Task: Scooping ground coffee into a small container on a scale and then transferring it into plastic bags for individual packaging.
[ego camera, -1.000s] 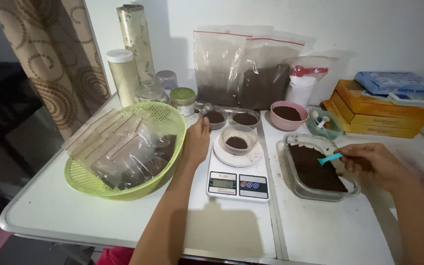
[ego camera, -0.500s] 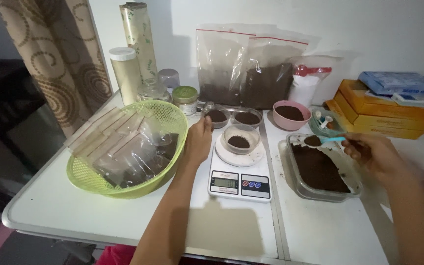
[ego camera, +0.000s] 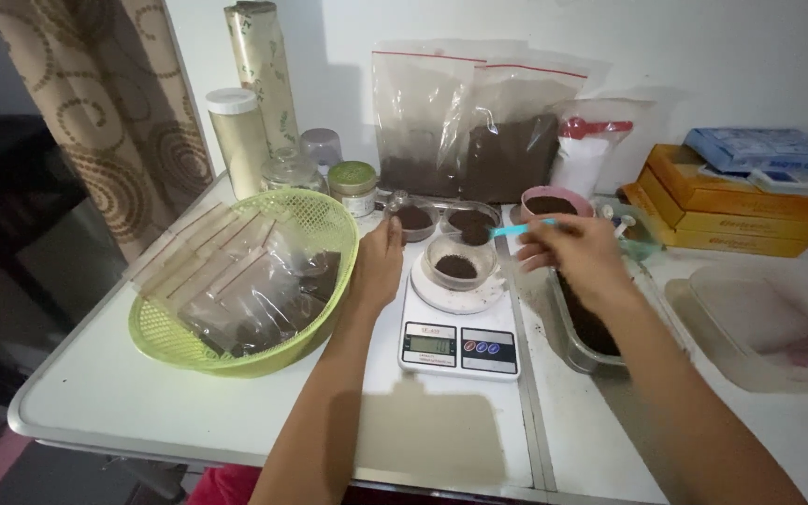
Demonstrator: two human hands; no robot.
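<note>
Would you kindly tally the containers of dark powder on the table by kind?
Large zip bags: 2
Small clear cups, the one on the scale and two behind it: 3
Pink bowl: 1
Clear rectangular tub: 1
Total: 7

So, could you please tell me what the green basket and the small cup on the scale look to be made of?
The green basket looks like moulded plastic, given its even lattice and slight sheen. The small cup seems to be clear plastic or glass: the brown powder shows through its wall.

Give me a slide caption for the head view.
Right hand holds spoon of brown powder over cup on scale.
</note>
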